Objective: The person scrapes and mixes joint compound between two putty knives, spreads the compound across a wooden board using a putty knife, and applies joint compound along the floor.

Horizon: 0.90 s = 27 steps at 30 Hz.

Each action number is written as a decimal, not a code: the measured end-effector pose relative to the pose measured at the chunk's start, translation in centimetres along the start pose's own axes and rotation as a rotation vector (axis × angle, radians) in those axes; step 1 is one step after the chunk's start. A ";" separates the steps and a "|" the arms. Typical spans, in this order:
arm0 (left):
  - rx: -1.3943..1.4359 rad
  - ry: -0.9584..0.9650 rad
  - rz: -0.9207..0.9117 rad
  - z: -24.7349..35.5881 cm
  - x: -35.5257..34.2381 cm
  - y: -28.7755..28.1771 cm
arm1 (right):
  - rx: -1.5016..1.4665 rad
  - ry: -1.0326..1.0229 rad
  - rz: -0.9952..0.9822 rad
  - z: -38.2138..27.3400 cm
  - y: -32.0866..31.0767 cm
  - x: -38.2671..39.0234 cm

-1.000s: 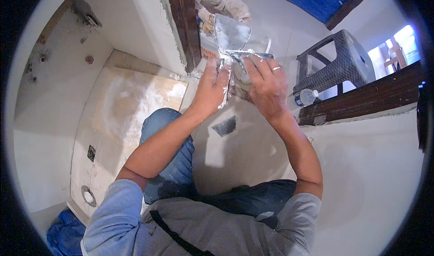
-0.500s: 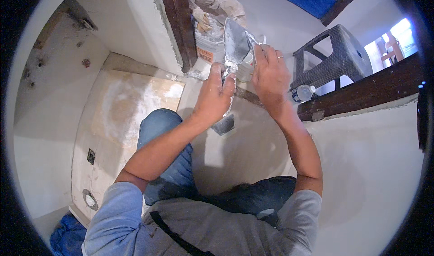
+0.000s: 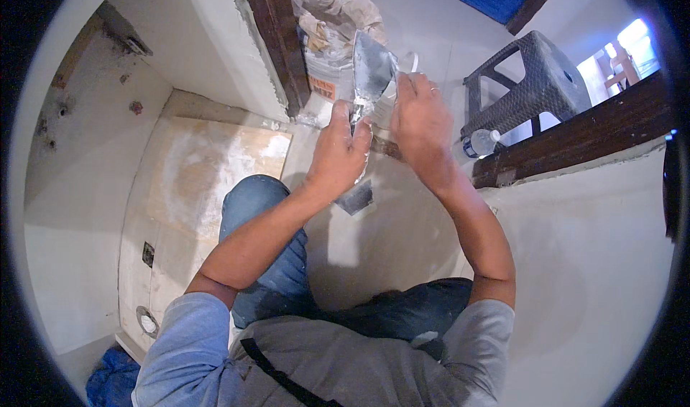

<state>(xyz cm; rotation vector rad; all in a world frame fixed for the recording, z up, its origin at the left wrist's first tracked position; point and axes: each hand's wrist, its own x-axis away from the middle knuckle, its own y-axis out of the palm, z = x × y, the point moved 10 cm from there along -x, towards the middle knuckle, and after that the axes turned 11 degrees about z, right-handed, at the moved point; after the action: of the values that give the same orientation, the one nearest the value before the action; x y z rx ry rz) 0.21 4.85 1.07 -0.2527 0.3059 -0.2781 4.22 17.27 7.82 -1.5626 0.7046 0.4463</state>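
Observation:
My left hand (image 3: pixel 341 152) grips the handle of a putty knife (image 3: pixel 372 69) whose wide grey metal blade, smeared with plaster, points up and away from me. My right hand (image 3: pixel 420 123) is raised just right of that blade with its back to the camera and its fingers curled. Only a thin pale edge of a second blade (image 3: pixel 414 61) shows above those fingers; the rest is hidden by the hand. Both hands are held over the pale floor in front of my knees.
A white bucket (image 3: pixel 323 80) and a crumpled sack (image 3: pixel 334 15) stand by the dark wooden door frame (image 3: pixel 277 40). A dark plastic stool (image 3: pixel 532 84) and a bottle (image 3: pixel 480 142) are at right, behind a wooden beam (image 3: pixel 575 141). A dark square (image 3: pixel 356 197) lies on the floor.
Both hands have lifted and moved away from me. The blade now stands upright above my left hand, and the two blades have come apart.

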 end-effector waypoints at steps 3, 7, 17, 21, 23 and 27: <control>-0.005 0.009 0.017 -0.1 -0.1 -0.2 | -0.034 -0.078 0.051 -1.8 -0.4 1.0; 0.039 -0.024 0.007 -0.9 -0.7 -0.5 | 0.014 -0.103 0.059 -1.2 0.1 0.5; 0.991 -0.583 -0.113 -4.0 -1.6 1.2 | -0.105 -0.145 0.289 0.0 -3.9 -0.2; 1.313 -0.870 -0.257 -3.3 -0.1 2.6 | -0.071 -0.365 0.253 -4.3 -2.3 2.1; 1.268 -0.886 -0.269 -3.4 0.5 2.6 | -0.084 -0.414 0.273 -5.4 -1.8 2.4; 1.401 -0.892 -0.474 -2.0 1.4 3.5 | 0.127 -0.363 0.259 -4.4 -1.3 0.8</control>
<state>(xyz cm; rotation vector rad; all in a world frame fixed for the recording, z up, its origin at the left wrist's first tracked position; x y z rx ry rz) 1.65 7.27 -2.13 0.9476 -0.8641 -0.7383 5.16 12.83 8.81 -1.2309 0.6393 0.8380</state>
